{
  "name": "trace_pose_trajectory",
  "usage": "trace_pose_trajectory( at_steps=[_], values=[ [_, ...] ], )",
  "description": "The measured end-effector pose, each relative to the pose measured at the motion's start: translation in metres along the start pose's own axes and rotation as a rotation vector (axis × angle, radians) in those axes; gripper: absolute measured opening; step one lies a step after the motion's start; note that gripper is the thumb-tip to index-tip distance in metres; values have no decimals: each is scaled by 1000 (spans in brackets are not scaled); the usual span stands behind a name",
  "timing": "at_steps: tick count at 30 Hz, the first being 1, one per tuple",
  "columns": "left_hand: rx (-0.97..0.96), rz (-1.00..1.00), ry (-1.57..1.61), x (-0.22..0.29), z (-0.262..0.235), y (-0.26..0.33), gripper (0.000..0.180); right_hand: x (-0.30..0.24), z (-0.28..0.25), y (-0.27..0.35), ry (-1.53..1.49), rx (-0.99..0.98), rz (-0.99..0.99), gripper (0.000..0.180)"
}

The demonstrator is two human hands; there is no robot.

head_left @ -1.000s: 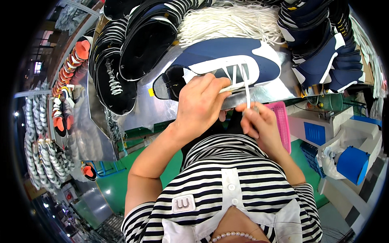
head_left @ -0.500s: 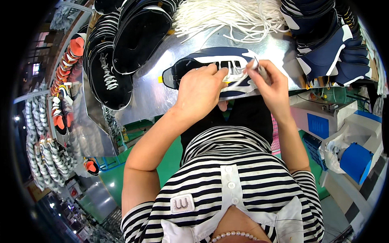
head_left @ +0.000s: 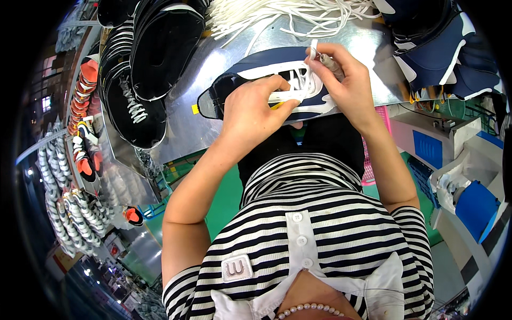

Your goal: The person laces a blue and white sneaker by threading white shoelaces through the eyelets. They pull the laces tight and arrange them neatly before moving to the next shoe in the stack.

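Note:
A navy shoe upper (head_left: 266, 55) with white trim lies flat on the metal table, its grey-lined heel end to the left. White lace (head_left: 303, 84) crosses its opening in several rows. My left hand (head_left: 253, 104) is closed on the upper beside the laced rows, thumb and fingers at the white eyelet edges. Above the upper's right part, my right hand (head_left: 346, 82) pinches a lace end (head_left: 313, 49) between thumb and forefinger. A thin tool with a greyish wrapped handle (head_left: 332, 66) is also tucked in that hand; its tip is hard to make out.
Loose white laces (head_left: 288, 13) are heaped at the table's back. Black shoe uppers (head_left: 165, 50) are stacked at left, navy ones (head_left: 434, 53) at right. The metal table (head_left: 184, 130) ends just in front of my lap. A grey machine with a blue part (head_left: 477, 210) stands at right.
My right hand has lifted away from the lacing, with the lace end now pointing up. My left hand has moved slightly left, and the view has shifted.

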State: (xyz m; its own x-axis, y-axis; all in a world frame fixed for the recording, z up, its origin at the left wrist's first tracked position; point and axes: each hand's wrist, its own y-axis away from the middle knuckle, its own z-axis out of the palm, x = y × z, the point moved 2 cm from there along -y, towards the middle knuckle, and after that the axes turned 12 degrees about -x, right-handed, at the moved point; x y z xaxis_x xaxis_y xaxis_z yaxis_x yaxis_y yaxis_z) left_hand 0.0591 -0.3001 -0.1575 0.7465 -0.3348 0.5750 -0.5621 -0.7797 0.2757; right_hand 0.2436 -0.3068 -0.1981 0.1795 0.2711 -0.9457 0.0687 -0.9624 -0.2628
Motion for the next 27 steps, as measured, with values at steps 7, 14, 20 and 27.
trace_pose_trajectory(
  at_steps=[7,14,20,27],
  values=[
    [-46,65,154,-1,0,-2,34,-2,-2,12,-127,8,140,19],
    [26,56,68,1,4,-3,31,0,2,9,-172,102,89,22],
    [148,136,-100,2,7,-1,30,-18,-6,27,-139,80,276,19],
    [166,164,-48,0,9,-2,27,-27,-2,70,-2,-169,400,13]
  ],
)
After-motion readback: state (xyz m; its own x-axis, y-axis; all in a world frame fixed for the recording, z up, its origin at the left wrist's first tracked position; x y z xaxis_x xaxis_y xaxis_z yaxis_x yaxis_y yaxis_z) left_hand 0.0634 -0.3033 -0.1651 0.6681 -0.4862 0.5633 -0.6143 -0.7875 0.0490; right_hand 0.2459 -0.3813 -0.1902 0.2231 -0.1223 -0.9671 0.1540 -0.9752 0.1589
